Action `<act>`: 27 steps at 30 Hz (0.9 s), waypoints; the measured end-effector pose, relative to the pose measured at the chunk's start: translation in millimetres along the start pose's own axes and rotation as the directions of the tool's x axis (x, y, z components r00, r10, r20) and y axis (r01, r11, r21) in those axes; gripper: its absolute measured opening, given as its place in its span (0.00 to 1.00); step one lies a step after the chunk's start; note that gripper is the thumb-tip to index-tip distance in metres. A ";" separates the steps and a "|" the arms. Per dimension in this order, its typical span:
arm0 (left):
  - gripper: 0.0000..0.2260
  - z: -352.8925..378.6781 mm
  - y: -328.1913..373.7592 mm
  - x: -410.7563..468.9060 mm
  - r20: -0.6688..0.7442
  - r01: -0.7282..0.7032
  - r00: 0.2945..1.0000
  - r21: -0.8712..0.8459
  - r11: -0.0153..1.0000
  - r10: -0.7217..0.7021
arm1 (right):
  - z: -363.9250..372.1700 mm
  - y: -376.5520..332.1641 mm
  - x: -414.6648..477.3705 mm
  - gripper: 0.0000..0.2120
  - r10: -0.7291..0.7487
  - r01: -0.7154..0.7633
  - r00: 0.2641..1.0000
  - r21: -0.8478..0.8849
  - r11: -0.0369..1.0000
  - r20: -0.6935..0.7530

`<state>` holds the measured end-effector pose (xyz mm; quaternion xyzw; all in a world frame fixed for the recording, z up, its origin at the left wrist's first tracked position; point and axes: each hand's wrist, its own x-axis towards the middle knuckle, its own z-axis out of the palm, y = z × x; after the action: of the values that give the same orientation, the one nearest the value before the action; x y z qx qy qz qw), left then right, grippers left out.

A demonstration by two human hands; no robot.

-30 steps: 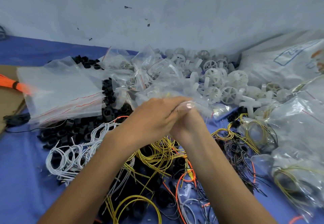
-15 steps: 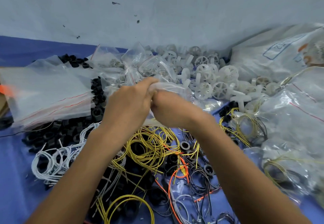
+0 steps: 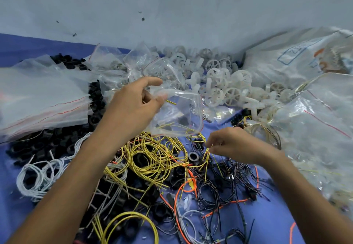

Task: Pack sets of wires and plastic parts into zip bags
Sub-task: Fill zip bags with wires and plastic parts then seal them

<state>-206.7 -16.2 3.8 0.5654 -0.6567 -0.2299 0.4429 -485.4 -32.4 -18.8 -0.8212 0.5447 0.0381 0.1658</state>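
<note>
The left grip (image 3: 131, 108) holds a small clear plastic zip bag (image 3: 179, 113) up over the blue counter (image 3: 271, 222), thumb and fingers pinching its mouth. Thin yellow strands show inside it. Just below and to the right, the right grip (image 3: 235, 144) pinches a thin yellow wire (image 3: 207, 156) beside the tangle of yellow wire coils (image 3: 149, 157). White spoked plastic wheels (image 3: 229, 87) are heaped behind, and black plastic rings (image 3: 38, 148) lie to the left.

Up and to the right of the right hand (image 3: 235, 144), a large white sack (image 3: 267, 71) bears a blue-outlined box (image 3: 293, 52) holding blurred digits, perhaps "22". The orange print (image 3: 319, 53) beside the box is unreadable.
</note>
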 end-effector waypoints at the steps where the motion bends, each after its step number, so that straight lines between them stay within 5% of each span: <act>1: 0.14 0.3 0.1 0.2 -0.004 -0.002 1.000 -0.006 1.000 0.002 | 8.1 -3.3 2.6 0.04 -0.010 0.010 1.000 0.006 1.000 -0.025; 7: 0.13 -1.4 0.5 -0.1 -0.013 -0.004 1.000 -0.023 1.000 0.004 | 29.3 -17.0 17.2 0.21 0.031 -0.033 0.999 -0.265 0.964 -0.013; 11: 0.13 -2.2 -0.5 0.9 -0.018 -0.002 1.000 -0.035 0.999 0.002 | 13.4 -12.2 8.8 0.16 0.100 -0.064 0.989 -0.294 0.954 0.110; 15: 0.13 -1.7 -0.1 1.3 -0.007 0.003 1.000 -0.031 1.000 -0.003 | 3.5 -19.0 -16.3 0.10 0.018 -0.014 1.000 -0.164 0.986 0.023; 19: 0.14 -2.9 0.4 0.4 -0.006 -0.002 1.000 -0.040 0.999 0.001 | 22.4 -35.6 -44.1 0.22 0.072 -0.012 0.982 -0.319 0.948 0.177; 27: 0.16 0.1 5.4 -4.1 0.120 -0.024 0.992 -0.062 0.998 0.031 | 13.0 -39.6 -68.9 0.05 0.081 -0.109 0.992 -0.311 0.944 -0.100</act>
<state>-209.9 -11.0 6.8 0.5277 -0.6830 -0.2774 0.4221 -475.8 46.3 -5.2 -0.8108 0.5771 0.0973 0.0067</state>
